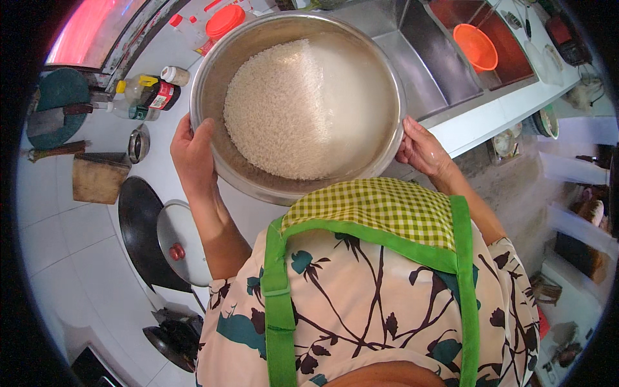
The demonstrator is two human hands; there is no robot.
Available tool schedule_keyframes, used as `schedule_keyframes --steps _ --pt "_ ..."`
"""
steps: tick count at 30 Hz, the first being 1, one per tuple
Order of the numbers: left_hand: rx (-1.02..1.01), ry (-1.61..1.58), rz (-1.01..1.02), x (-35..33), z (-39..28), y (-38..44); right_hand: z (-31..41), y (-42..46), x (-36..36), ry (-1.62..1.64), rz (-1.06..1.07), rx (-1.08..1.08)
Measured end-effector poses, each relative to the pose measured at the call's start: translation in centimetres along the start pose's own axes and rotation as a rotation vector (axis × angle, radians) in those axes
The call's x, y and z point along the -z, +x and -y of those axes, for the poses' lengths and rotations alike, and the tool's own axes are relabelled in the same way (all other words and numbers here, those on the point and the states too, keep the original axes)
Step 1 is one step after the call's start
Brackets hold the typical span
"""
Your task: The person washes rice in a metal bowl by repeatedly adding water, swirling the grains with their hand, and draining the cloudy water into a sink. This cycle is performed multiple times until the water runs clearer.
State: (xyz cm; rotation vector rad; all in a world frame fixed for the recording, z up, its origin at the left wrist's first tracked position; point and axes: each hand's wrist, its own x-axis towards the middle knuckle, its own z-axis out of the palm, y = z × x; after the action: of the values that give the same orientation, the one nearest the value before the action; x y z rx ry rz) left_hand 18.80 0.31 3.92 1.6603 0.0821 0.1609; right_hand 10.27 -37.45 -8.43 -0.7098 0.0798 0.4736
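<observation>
A wide stainless steel basin [300,191] is held in front of my body, close to the checked apron. White rice [275,106] is heaped on its left side, and cloudy water [362,101] pools on the right. My left hand [193,150] grips the left rim, thumb over the edge. On the right rim, my right hand [421,147] has its fingers curled around the metal, and its skin looks wet. The basin seems tilted towards the right. Its underside is hidden.
A steel sink [416,63] lies beyond the basin, with an orange plastic bowl [475,47] in its right part. Bottles [162,94] and a red-lidded jar [225,22] stand at the left back. A cleaver [48,121], a black wok [138,227] and a glass lid [181,242] are leftward.
</observation>
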Motion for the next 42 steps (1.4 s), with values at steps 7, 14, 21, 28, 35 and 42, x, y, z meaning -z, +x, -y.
schedule_keyframes --steps 7,14,21,28,35,42 --pt "0.019 -0.052 -0.035 1.1 1.2 0.3 0.1 1.4 -0.5 0.011 -0.048 0.012" --pt "0.021 0.091 -0.021 0.6 -0.7 0.6 0.2 1.8 -1.0 0.055 -0.091 0.015" --pt "0.014 0.139 -0.037 0.4 -1.4 0.8 0.4 1.6 -1.3 0.064 -0.082 0.014" --pt "0.004 0.027 -0.056 0.6 -0.4 -0.4 0.4 1.4 -0.9 0.009 -0.095 -0.021" --pt "-0.045 0.086 -0.099 1.3 1.3 -2.1 0.1 1.2 0.0 -0.031 -0.040 -0.014" --pt "-0.132 0.081 -0.105 1.3 2.1 -3.7 -0.1 0.7 0.1 -0.064 -0.023 -0.010"
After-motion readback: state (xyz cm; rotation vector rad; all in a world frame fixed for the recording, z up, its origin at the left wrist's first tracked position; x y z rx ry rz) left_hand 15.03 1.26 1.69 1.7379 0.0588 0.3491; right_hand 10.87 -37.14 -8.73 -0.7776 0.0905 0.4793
